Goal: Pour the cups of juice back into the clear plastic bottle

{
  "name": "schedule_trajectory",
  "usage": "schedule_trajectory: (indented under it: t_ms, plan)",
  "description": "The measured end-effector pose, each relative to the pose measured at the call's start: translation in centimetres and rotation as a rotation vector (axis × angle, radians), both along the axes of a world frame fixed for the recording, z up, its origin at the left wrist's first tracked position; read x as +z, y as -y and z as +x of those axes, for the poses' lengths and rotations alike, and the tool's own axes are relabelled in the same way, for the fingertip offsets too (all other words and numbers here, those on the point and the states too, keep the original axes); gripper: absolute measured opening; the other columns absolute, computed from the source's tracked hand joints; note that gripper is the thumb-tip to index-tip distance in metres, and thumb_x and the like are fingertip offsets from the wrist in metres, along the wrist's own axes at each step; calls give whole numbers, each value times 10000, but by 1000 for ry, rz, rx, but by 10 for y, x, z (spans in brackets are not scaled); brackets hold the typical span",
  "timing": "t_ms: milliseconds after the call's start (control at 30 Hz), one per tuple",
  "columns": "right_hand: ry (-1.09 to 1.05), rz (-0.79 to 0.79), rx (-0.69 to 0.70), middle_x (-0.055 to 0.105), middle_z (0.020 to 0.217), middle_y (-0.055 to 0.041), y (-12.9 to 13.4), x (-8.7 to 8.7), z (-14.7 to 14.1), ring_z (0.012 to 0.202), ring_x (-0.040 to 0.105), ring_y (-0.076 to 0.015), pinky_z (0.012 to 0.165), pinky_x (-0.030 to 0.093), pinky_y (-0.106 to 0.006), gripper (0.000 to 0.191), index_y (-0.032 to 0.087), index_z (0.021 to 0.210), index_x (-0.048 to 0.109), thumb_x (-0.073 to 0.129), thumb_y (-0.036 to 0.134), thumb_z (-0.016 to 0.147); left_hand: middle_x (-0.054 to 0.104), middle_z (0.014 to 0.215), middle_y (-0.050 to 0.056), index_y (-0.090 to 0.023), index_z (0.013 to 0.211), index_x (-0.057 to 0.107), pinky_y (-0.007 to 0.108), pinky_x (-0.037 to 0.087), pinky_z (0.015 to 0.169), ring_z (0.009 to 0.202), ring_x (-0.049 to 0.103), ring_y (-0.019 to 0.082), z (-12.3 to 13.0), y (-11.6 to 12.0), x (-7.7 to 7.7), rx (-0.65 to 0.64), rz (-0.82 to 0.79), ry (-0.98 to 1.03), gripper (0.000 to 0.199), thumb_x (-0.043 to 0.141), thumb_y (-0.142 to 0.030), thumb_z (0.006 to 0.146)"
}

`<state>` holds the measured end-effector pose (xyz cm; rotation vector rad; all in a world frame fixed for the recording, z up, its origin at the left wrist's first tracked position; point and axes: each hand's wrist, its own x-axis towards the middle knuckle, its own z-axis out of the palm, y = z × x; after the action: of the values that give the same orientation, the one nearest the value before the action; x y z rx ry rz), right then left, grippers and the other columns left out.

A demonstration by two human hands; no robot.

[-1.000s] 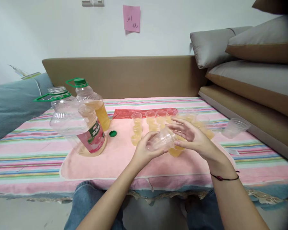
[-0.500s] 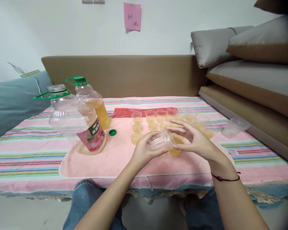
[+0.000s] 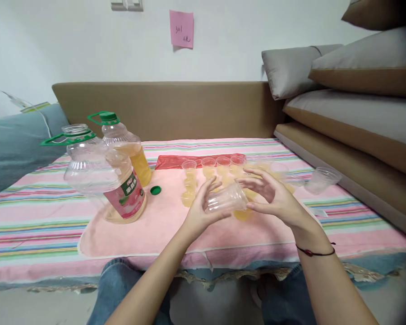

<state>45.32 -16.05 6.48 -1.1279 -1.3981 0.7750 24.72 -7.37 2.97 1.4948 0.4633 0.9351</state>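
A clear plastic cup [image 3: 226, 198], tilted on its side with nothing seen in it, is held above the pink mat between my hands. My right hand [image 3: 277, 196] pinches its rim from the right, thumb below and fingers above. Around the cup's base end, my left hand [image 3: 199, 212] has its fingers spread, with gaps above and below the cup; whether its palm touches is unclear. Behind and below are several cups of yellow juice [image 3: 188, 198] in rows, partly hidden by my hands. One juice cup [image 3: 242, 215] stands directly under the held cup.
At left stand an uncapped large juice bottle [image 3: 126, 198], low in juice, and a capped bottle [image 3: 140, 164]. A green cap [image 3: 155, 190] lies beside them. Some nested cups [image 3: 322, 180] lie at right, near stacked cushions [image 3: 352, 108]. A red plastic strip [image 3: 169, 161] lies behind.
My left hand's fingers have spread away from the cup. The cup has shifted slightly right with my right hand at its rim. The whole view has moved a little.
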Motion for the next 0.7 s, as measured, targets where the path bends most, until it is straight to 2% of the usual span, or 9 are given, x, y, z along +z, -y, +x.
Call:
schedule_trajectory:
  t_ms: [67,200,300,400,467,567,700]
  plan:
    - [5,42,-52,632,1330,-61,5,4,9,1271,590,-275,1081,495,-477,753,349,1316,523,891,334,660,480,1486,161,-251,1399,443,458,404,1107,1403,429,311,1,-2,-1,4,-54,48,859,793,-582,688]
    - [73,143,-284,655,1308,-65,28,20,50,1273,591,-279,1108,465,-489,745,344,1305,513,879,407,659,527,1439,156,-235,1330,498,445,453,1031,1204,596,277,1,-7,-3,55,-150,40,706,683,-631,776]
    - [209,169,-548,670,1295,-80,50,35,99,1264,598,-297,1113,448,-521,727,325,1287,516,857,463,659,625,1288,134,-218,1248,567,397,512,905,1008,657,232,0,-7,-2,48,-124,-12,586,678,-585,804]
    - [437,75,-747,702,1236,-100,64,51,159,1211,630,-329,1093,449,-564,721,286,1261,541,856,456,635,691,1090,111,-190,1122,646,355,526,810,861,658,204,-1,-7,0,17,-46,-101,480,668,-563,820]
    - [571,-26,-799,709,1217,-110,66,61,200,1172,646,-340,1070,460,-577,730,264,1265,546,854,416,621,703,1020,101,-185,1063,676,335,528,762,815,649,197,0,-7,-1,5,-9,-149,445,660,-561,825]
    - [654,-166,-770,698,1227,-156,58,73,252,1175,638,-338,1051,491,-510,745,198,1280,556,847,308,603,711,956,89,-189,1022,699,314,529,706,760,635,189,2,-8,-6,3,13,-195,416,656,-554,828]
    - [635,-288,-723,677,1270,-174,38,78,295,1187,633,-316,1036,504,-465,758,154,1313,542,818,232,611,720,893,84,-188,972,724,302,525,649,700,625,189,7,-9,-13,-20,30,-246,416,654,-568,816]
